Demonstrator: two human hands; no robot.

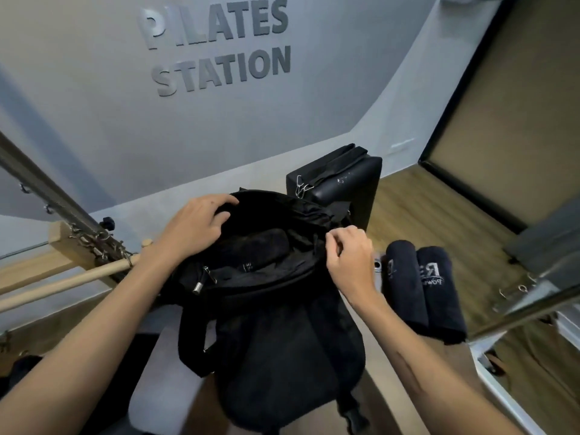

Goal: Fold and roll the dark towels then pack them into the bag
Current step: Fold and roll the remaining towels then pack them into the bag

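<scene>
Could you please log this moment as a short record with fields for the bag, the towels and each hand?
bag: black backpack, top open
left hand: left hand grips the far left rim of the opening
right hand: right hand pinches the right rim
packed: one rolled dark towel inside the bag
waiting: two rolled towels side by side, right of the bag

A pale grey wall [94, 105] carries raised dark lettering [216, 45] reading "PILATES STATION". Wood-plank floor [417, 215] runs to its right, where a black padded box [348, 183] stands against the wall. At left, a wooden bar [66, 282] meets a metal spring [47, 186].
</scene>
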